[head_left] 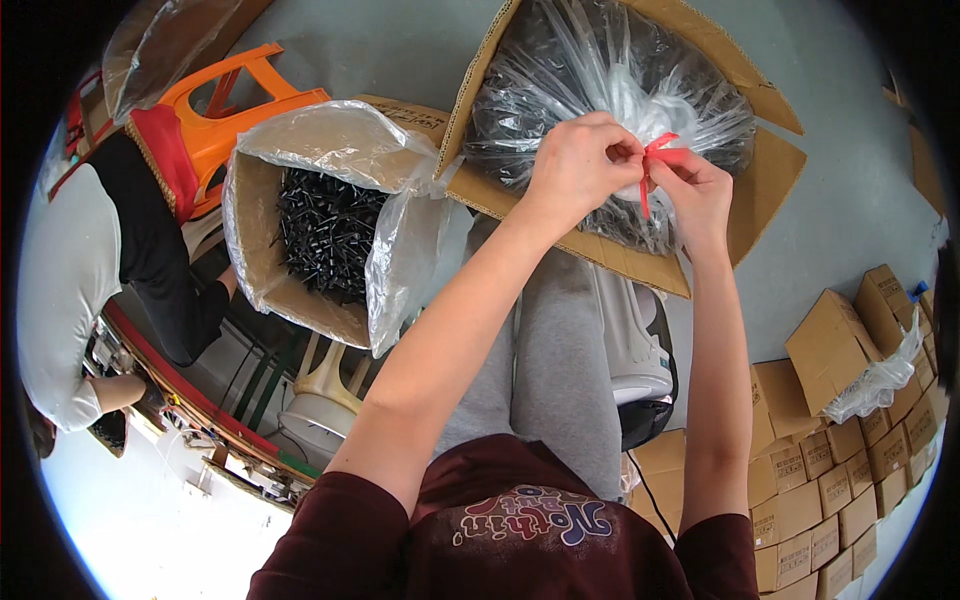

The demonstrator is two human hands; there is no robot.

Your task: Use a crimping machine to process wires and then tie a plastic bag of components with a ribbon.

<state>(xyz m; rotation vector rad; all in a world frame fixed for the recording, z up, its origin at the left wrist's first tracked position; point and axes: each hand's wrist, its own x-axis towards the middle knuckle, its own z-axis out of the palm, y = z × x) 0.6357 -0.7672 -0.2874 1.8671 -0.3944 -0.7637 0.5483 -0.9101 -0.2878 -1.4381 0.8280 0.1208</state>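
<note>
A red ribbon-like tie [660, 143] circles the gathered neck of a large clear plastic bag [520, 95]. The bag sits in an open cardboard box [620, 262], with dark contents showing faintly through the film. My left hand [588, 165] pinches the tie from the left, thumb against fingers. From the right, my right hand [698, 198] pinches another part of the tie, close beside the left fingertips. One loose red end hangs below the fingers. Whether the tie is knotted is hidden by the fingers.
Left of the box stands a plastic-lined carton [262, 255] full of small black parts [330, 232]. Beyond it are an orange plastic stool [225, 105] and a seated person [150, 260]. Many cardboard boxes [840, 480] are stacked at the lower right.
</note>
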